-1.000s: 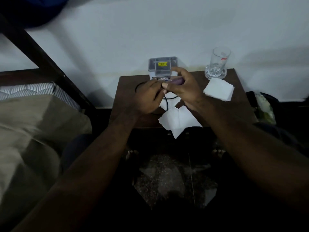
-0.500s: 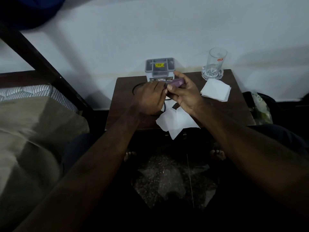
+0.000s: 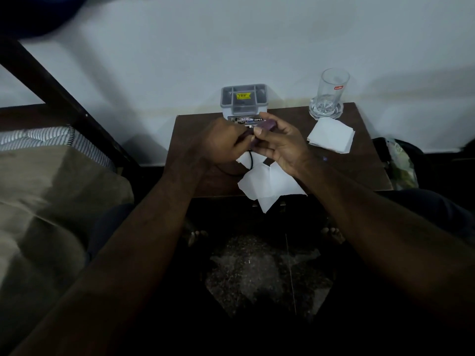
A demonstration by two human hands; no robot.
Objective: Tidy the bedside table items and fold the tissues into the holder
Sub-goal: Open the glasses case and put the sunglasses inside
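Over the middle of the dark wooden bedside table [image 3: 359, 173], my right hand [image 3: 280, 143] pinches a small purple block [image 3: 267, 125] between thumb and fingers. My left hand [image 3: 221, 142] meets it from the left with curled fingers, gripping the end of a black cable [image 3: 250, 160] that hangs down below the hands. Loose white tissues [image 3: 267, 183] lie unfolded at the table's front edge, partly under my right wrist. A folded stack of tissues [image 3: 331, 134] sits at the right. The grey compartmented holder [image 3: 244, 98] stands at the back against the wall.
A clear drinking glass [image 3: 331, 93] stands on a glass coaster at the back right corner. A bed with a beige cover [image 3: 51, 201] and a dark frame post fills the left. A bag [image 3: 401, 163] sits on the floor to the table's right.
Both hands have stayed together over the table centre, working at the purple block and cable. The cable loop that lay on the table's left is now out of sight behind my left hand.
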